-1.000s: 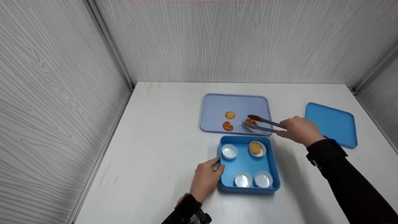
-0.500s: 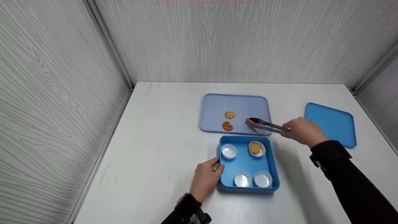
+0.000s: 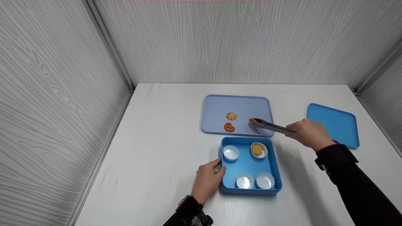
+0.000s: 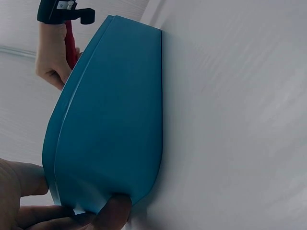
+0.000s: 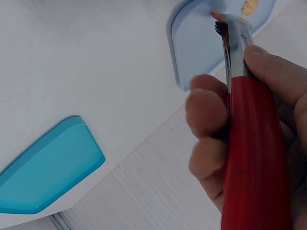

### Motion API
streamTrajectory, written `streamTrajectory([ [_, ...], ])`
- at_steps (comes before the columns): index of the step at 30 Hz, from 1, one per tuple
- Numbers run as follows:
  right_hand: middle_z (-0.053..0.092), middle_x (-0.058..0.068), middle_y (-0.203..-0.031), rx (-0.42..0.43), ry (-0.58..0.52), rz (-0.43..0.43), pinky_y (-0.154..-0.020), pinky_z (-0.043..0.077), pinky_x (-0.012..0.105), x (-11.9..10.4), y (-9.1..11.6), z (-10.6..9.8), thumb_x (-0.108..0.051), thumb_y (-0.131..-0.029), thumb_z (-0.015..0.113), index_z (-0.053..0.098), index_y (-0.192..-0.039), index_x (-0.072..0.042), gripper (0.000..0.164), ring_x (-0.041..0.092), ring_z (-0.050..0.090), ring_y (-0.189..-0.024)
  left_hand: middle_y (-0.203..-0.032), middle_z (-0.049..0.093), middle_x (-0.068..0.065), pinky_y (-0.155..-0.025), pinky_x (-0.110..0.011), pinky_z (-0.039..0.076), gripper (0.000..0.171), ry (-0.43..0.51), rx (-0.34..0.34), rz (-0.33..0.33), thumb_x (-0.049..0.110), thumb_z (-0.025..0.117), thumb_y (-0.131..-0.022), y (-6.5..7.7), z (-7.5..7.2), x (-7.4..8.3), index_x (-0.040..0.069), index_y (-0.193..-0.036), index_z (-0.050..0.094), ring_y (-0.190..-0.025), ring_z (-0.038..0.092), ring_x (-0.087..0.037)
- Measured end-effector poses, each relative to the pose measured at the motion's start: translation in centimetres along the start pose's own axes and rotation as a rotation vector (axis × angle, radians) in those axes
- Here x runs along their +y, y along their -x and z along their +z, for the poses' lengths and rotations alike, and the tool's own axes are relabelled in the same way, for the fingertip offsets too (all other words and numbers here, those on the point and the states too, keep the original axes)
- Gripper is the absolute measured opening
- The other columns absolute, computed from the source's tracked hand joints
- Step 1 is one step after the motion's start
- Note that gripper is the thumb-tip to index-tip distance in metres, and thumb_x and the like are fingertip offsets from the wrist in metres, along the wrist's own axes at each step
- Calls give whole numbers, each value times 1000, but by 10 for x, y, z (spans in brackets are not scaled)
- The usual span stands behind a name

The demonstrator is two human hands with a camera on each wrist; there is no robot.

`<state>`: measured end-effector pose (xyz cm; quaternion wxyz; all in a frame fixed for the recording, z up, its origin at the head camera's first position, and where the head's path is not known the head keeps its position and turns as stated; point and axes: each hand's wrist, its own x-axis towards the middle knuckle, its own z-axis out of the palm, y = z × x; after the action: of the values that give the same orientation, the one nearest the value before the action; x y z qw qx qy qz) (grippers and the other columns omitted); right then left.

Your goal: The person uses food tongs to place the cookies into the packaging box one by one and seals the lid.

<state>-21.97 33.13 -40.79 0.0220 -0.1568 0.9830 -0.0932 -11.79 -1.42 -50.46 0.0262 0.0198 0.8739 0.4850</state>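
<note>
White tabletop (image 3: 157, 141): tongs (image 3: 272, 126) gripped by right hand (image 3: 309, 134), long axis pointing leftward; orange-brown snack (image 3: 252, 121) pinched at their tips over lavender tray (image 3: 220, 103), beyond blue box (image 3: 252, 165), whose left side is held by left hand (image 3: 208, 179).

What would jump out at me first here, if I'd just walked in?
Probably the bright blue box at lower centre of the head view, gripped at its left side by the left hand and holding four white cups. Just beyond it, over the pale violet tray, the right hand works tongs with a small snack between their tips. In the right wrist view, their red handle stands out.
</note>
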Motion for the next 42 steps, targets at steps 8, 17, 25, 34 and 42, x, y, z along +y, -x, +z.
streamTrajectory([
  [8, 68, 0, -71, 89, 47, -108, -52, 42, 33, -3, 10, -2, -14, -91, 76, 76, -91, -11, 3, 15, 52, -60, -134, 67, -10, -108, -45, 48, 43, 3, -15, -25, 26, 68, -98, -1, -1, 1, 5, -136, 66, -131, 59, -26],
  [17, 69, -3, -71, 200, 78, -223, -49, 44, 29, -20, 35, -5, -15, -91, 78, 75, -101, -14, 11, 9, 51, -55, -134, 67, -10, -108, -45, 48, 43, 6, -20, -36, 27, 68, -99, -1, -1, 1, 6, -136, 66, -132, 58, -26],
  [25, 74, -1, -75, 208, 105, -376, -48, 47, 23, -40, 53, -6, -16, -88, 81, 77, -115, -12, 28, 6, 60, -55, -134, 68, -8, -107, -44, 50, 42, 2, -16, -16, 27, 67, -99, 1, -2, 1, 8, -136, 67, -130, 59, -25],
  [34, 72, -3, -71, 184, 149, -464, -49, 45, 16, -45, 56, 1, -18, -86, 83, 78, -114, -13, 29, 3, 57, -52, -135, 67, -10, -108, -44, 49, 43, 17, -27, -29, 27, 67, -99, 0, -2, 2, 7, -137, 66, -131, 59, -26],
  [42, 66, -4, -64, 141, 150, -515, -49, 44, 15, -52, 53, 5, -19, -85, 84, 79, -113, -12, 29, 3, 53, -50, -136, 66, -9, -106, -44, 50, 44, 30, -34, -42, 27, 67, -100, 0, -1, 2, 6, -138, 64, -131, 58, -25],
])
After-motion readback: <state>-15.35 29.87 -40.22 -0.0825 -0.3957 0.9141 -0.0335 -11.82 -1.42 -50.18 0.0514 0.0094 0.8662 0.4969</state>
